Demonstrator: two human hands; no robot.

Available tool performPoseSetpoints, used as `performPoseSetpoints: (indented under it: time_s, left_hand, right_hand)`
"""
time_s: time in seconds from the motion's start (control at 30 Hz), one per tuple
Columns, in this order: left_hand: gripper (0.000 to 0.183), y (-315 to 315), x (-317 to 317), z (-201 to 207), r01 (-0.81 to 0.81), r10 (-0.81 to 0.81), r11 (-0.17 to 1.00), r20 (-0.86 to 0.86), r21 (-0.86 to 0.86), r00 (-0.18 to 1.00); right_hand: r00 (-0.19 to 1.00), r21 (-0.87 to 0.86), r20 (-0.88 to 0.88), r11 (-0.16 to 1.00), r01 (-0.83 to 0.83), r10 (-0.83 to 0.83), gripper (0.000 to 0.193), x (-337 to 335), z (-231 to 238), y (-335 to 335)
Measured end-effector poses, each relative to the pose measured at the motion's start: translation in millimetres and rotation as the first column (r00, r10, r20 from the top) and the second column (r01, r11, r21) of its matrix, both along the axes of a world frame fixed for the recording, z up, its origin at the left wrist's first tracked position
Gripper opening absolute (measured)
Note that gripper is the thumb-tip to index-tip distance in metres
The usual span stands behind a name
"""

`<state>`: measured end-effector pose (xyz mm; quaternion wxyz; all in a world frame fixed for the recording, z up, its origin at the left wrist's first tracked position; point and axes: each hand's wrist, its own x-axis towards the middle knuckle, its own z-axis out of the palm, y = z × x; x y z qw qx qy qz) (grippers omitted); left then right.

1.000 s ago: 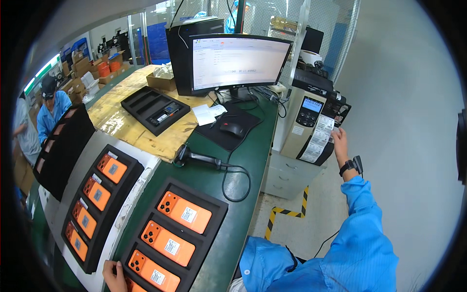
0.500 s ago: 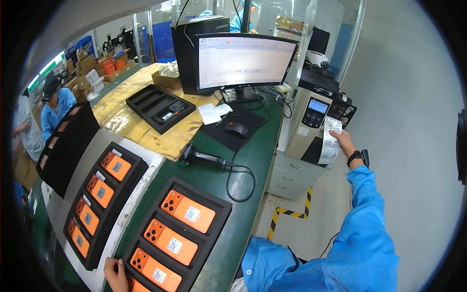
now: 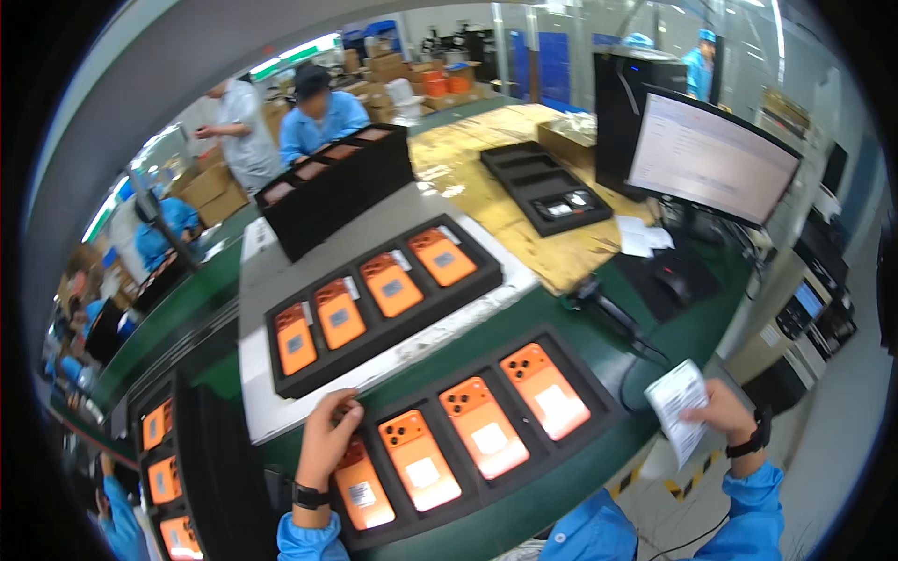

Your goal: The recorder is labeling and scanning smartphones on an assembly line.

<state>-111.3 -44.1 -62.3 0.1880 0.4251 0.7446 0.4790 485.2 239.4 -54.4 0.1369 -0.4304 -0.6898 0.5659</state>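
Note:
My right hand pinches a white strip of printed labels, lifted over the right edge of the green table. My left hand has its fingers curled at the far left corner of a black foam tray; the exact contact is partly hidden. Several orange phones lie back side up in this tray, such as the rightmost phone, with white labels on their backs. The leftmost phone is partly covered by my left hand. Beyond it, a second foam tray holds more orange phones on a white board.
A barcode scanner with its cable lies right of the trays. Further back are a mouse, a monitor and a part-filled black tray. The label printer stands at right. Stacked trays stand at left; co-workers sit beyond.
The view has swung left. My right hand has drawn the label strip away from the printer and brought it toward the table. My left hand stays by the tray's corner.

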Motion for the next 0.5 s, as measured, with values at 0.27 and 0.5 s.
performPoseSetpoints:
  time_s: [0.27, 0.5]
  left_hand:
    - [0.032, -5, 132, 52, 0.583, -0.47, 0.812, 0.566, -0.024, 0.677]
    - [0.028, -54, 134, 46, 0.04, -0.042, 0.999, 0.613, 0.016, 0.789]
  right_hand:
    - [0.38, 0.004, -0.083, 0.382, -0.924, 0.921, 0.05, -240, 48, -59]
    - [0.438, -0.027, -0.257, 0.447, -0.894, 0.861, 0.046, -265, 25, -74]
